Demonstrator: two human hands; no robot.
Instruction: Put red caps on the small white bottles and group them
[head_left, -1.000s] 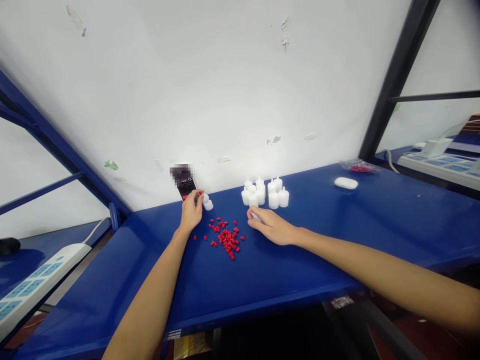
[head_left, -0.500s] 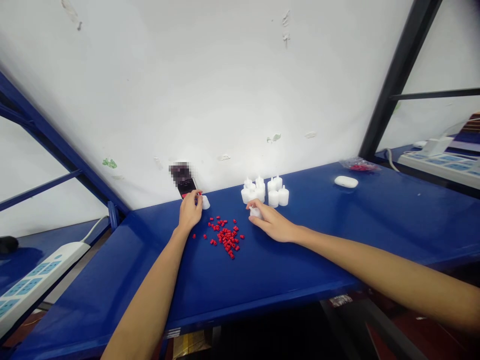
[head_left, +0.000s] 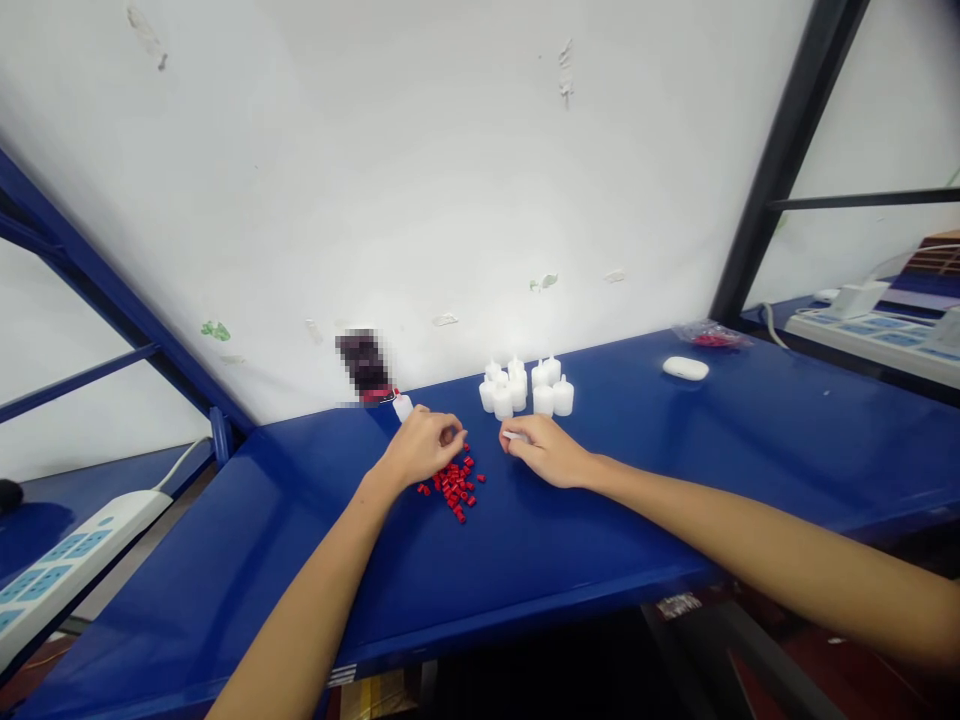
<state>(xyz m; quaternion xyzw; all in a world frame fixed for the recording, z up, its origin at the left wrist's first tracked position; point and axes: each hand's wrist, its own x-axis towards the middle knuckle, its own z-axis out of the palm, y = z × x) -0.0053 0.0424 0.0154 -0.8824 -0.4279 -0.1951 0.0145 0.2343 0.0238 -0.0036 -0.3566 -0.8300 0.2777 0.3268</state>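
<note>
My left hand is over the upper part of a loose pile of small red caps. Its thumb and forefinger curl together in a pinch; a speck of red shows at the tips, too small to name. My right hand is closed around a small white bottle, mostly hidden by the fingers. Behind the right hand stands a group of white bottles with narrow nozzles, upright. Beyond my left hand, a single white bottle with red at its top stands apart, partly covered by the hand.
A phone with a blurred screen leans against the wall. On the right of the blue table lie a white oval case and a clear bag with red pieces. Power strips are on the left side and far right.
My left hand has left the white bottle near the phone and moved right and nearer, over the red caps. My right hand keeps its bottle, now more hidden and turned.
</note>
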